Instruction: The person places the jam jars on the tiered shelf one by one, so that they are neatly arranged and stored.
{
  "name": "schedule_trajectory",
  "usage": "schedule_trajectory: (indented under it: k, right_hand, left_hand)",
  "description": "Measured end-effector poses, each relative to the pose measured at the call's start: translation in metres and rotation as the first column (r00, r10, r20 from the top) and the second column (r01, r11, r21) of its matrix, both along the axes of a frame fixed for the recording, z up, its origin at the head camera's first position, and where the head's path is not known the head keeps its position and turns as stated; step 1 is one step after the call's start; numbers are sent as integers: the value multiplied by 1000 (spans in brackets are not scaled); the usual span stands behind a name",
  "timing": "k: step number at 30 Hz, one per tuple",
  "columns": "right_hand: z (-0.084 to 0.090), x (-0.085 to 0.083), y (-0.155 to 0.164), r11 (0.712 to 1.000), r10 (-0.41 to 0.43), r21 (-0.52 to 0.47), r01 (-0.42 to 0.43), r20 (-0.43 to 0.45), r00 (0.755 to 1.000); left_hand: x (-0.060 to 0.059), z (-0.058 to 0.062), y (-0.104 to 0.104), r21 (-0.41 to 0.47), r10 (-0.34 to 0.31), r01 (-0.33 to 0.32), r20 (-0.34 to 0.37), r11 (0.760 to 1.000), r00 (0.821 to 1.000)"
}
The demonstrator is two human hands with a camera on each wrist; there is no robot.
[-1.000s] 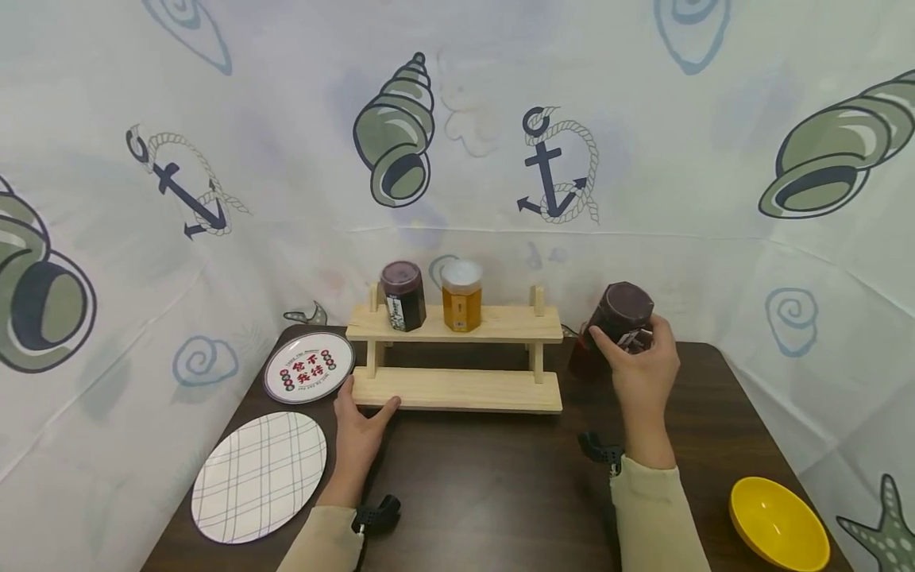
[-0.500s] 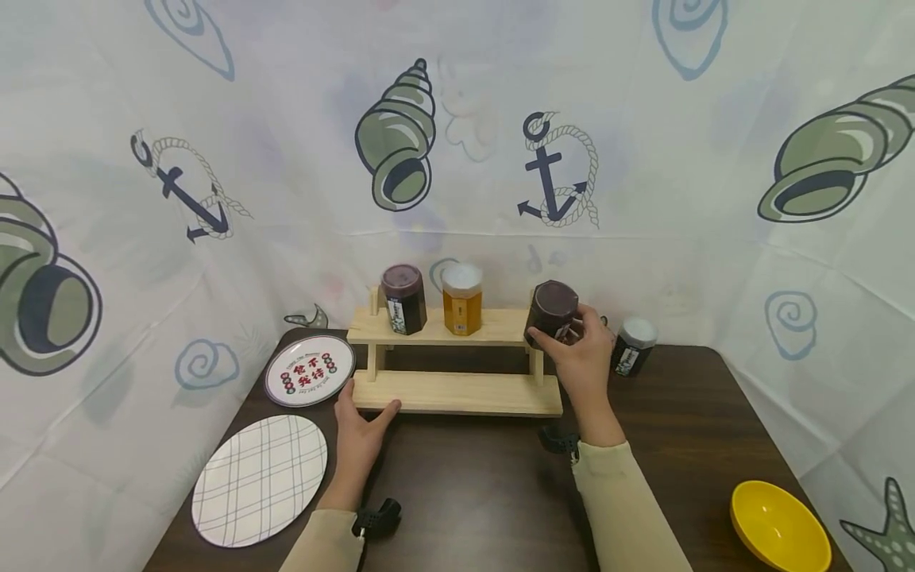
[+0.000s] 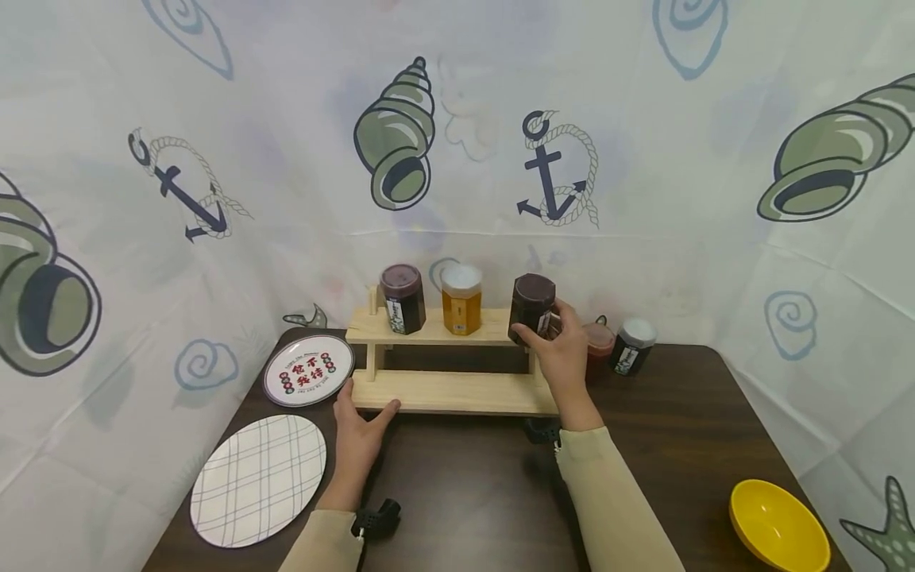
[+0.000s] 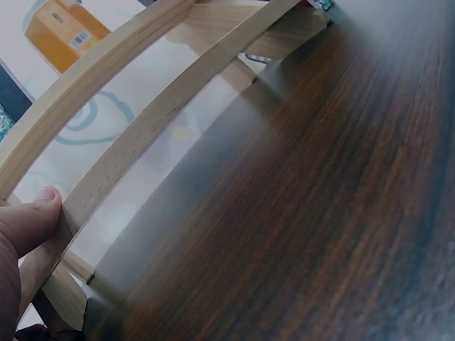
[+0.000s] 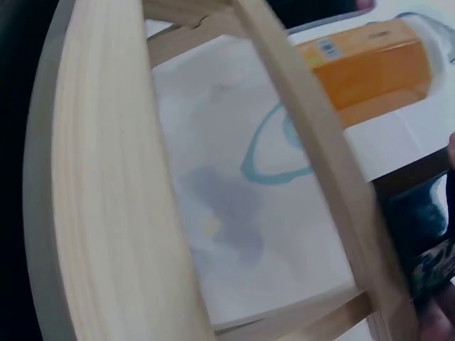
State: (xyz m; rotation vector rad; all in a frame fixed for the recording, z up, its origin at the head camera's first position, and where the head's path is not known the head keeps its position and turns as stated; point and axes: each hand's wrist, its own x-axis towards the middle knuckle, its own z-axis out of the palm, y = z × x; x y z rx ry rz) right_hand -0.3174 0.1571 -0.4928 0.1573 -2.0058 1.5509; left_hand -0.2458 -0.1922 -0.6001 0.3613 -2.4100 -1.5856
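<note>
My right hand [image 3: 565,353] grips a dark jar [image 3: 532,300] with a dark lid at the right end of a two-tier wooden rack [image 3: 457,392]. The jar stands nearly upright at the upper board; whether its base touches the wood I cannot tell. On the same board are another dark jar [image 3: 403,298] at the left and an amber jar [image 3: 461,298] with a whitish lid. My left hand [image 3: 360,437] holds the lower board's left end, its thumb [image 4: 44,206] against the front edge in the left wrist view. Its other fingers are mostly hidden.
Right of the rack stand a reddish jar [image 3: 599,342], partly behind my right hand, and a dark jar with a white lid [image 3: 633,346]. A lettered plate [image 3: 309,370] and a checked plate [image 3: 259,481] lie at left. A yellow bowl [image 3: 779,524] sits at front right.
My right hand has carried the dark jar leftward from beyond the rack to its upper board, and the jar has become more upright. The left hand has stayed in place.
</note>
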Motion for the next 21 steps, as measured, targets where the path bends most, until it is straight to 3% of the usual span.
schedule_trajectory:
  k: [8, 12, 21]
  right_hand:
    - [-2, -2, -5, 991, 111, -86, -105, 71, 991]
    - [-2, -5, -5, 988, 141, -76, -134, 91, 986]
    - [-1, -8, -8, 998, 59, -3, -60, 180, 982]
  left_hand:
    - [0, 3, 0, -2, 1, -1, -1, 1000, 1000]
    - [-1, 2, 1, 1, -3, 3, -7, 1000, 1000]
    - [-1, 3, 1, -3, 10, -10, 4, 1000, 1000]
